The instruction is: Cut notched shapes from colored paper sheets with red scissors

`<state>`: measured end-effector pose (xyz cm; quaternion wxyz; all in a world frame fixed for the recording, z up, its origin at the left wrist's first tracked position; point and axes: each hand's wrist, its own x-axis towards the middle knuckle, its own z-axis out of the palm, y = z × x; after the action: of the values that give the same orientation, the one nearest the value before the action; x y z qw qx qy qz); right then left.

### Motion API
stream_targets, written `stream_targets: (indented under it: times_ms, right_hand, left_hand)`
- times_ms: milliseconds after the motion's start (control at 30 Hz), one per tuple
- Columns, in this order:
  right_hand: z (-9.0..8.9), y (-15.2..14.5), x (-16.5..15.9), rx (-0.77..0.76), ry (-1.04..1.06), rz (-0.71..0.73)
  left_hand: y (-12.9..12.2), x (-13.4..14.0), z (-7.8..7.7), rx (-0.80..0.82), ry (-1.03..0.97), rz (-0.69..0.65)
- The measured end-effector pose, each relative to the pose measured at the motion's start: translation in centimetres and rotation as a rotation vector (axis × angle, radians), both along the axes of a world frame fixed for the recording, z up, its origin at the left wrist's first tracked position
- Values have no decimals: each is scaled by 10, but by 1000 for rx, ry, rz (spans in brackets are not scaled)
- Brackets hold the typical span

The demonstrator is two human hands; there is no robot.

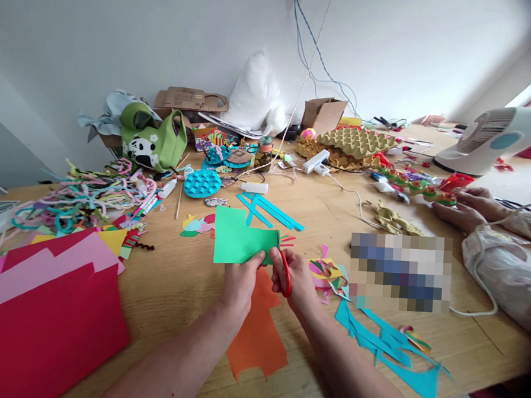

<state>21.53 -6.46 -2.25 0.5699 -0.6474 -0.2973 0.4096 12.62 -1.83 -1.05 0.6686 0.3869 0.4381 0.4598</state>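
Note:
My left hand (242,281) pinches the lower edge of a sheet of green paper (241,238) held above the table. A notch is cut from the sheet's upper right. In my right hand (297,278) is a pair of scissors (285,274) with red handles, its blades at the right edge of the green sheet. Beneath both hands lies a ragged piece of orange paper (261,335). Blue paper strips (271,211) rest just beyond the sheet, and fish-shaped paper cutouts (197,225) lie to its left.
Red card sheets (54,318) and a pile of pipe cleaners (87,198) are on the left. Blue paper scraps (387,342) lie at right. Another person's hands (465,212) hold a painted egg-carton strip (443,198). A white fan (495,140) and egg trays (357,138) stand farther back.

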Motion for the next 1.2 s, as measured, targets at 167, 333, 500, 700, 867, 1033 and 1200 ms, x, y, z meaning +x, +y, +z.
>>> stream_targets:
  times_ms: [167,333,500,700,867,1033,1200]
  right_hand:
    - [3,1,3,-20,-4,32]
    - [16,-1,4,7,-64,59]
    - [20,-3,2,40,-113,77]
    - [9,-1,11,116,-58,37]
    - [10,-1,15,156,-83,9]
    - [7,-2,14,138,-73,48]
    - [4,-4,9,105,-73,144]
  left_hand:
    - [1,1,-1,-5,20,11]
    - [15,-2,-2,-15,15,113]
    - [33,-11,-1,-84,3,164]
    - [42,-16,2,-145,-23,86]
    - [47,-31,6,-141,71,-112]
    - [39,-70,0,-66,330,-421]
    - [23,-113,8,73,1047,-713]
